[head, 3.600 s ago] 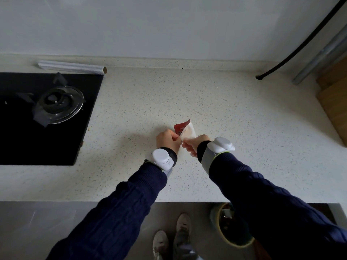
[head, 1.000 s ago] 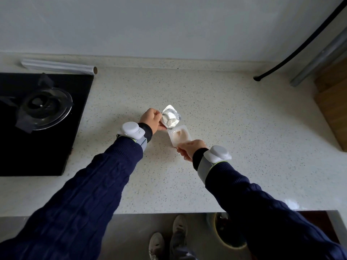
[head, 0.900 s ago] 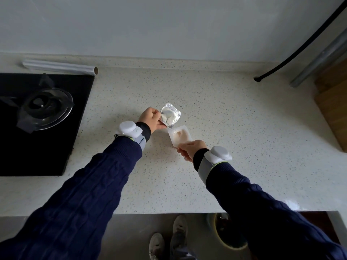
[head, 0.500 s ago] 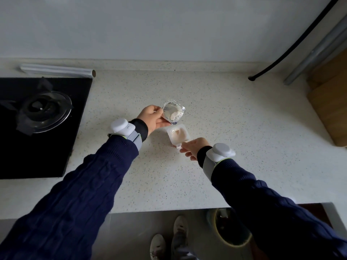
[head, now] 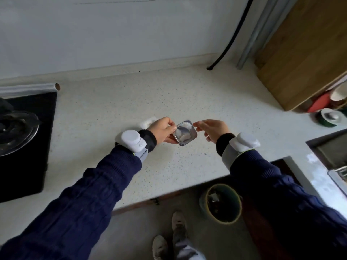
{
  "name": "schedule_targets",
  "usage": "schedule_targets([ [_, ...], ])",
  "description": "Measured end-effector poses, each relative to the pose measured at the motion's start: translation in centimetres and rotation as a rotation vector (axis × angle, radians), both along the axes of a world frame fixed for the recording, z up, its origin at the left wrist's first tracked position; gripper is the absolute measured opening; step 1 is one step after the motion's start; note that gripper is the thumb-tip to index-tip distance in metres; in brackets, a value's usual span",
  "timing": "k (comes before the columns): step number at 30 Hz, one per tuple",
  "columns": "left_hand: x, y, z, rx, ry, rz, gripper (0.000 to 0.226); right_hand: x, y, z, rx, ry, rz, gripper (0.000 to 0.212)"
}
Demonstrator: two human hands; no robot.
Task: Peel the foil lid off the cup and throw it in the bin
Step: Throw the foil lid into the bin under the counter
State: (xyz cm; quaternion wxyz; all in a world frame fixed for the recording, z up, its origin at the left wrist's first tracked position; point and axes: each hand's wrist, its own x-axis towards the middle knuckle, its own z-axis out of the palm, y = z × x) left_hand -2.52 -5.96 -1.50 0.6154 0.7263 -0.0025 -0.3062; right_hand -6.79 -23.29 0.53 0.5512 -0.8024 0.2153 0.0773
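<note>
Head view: the left hand [head: 163, 130] pinches the peeled foil lid [head: 185, 133] by its left edge, silver underside facing up with a pale smear on it, held above the speckled counter [head: 116, 113]. The right hand [head: 213, 129] hovers just beside the lid's right corner, fingers loosely spread and holding nothing; whether a fingertip touches the foil cannot be told. The cup [head: 147, 123] stands on the counter behind the left hand, only its white rim showing, its contents hidden. Below the counter edge, on the floor, the round bin [head: 222, 203] stands open beside the person's shoes [head: 169, 239], with some scraps lying inside it. A gas hob [head: 20, 139] sits at left.
</note>
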Motion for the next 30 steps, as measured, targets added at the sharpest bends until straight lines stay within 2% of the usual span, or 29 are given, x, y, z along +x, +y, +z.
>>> schedule_targets([
  [3, -1.8, -3.0, -0.5, 0.083, -0.044, -0.106, 0.022, -2.5, -2.7, -0.7, -0.034, 0.001, -0.043, 0.022],
  [7, -4.7, -7.7, -0.7, 0.172, -0.105, -0.269, 0.008, -5.9, -7.0, -2.1, -0.113, 0.057, -0.174, 0.028],
  [11, -7.6, -12.8, -1.6, 0.241, -0.208, -0.397, 0.007, -9.1, -11.7, -3.5, -0.179, 0.232, -0.266, 0.04],
  [12, -8.1, -14.0, -1.9, 0.276, -0.243, -0.421, 0.004, -9.7, -12.7, -3.7, -0.178, 0.279, -0.275, 0.041],
  [15, -9.6, -17.2, -3.1, 0.426, -0.387, -0.505, 0.013, -11.3, -15.2, -4.5, -0.135, 0.373, -0.31, 0.043],
  [17, -10.6, -19.1, -3.9, 0.463, -0.457, -0.55, 0.007, -12.1, -16.6, -4.9, -0.113, 0.412, -0.334, 0.041],
  [23, -13.0, -23.2, -6.1, 0.565, -0.561, -0.648, 0.021, -13.5, -20.2, -7.0, -0.122, 0.524, -0.326, 0.029],
  [30, -14.1, -25.5, -8.6, 0.619, -0.564, -0.725, 0.016, -14.8, -22.6, -10.2, -0.113, 0.545, -0.353, 0.036],
])
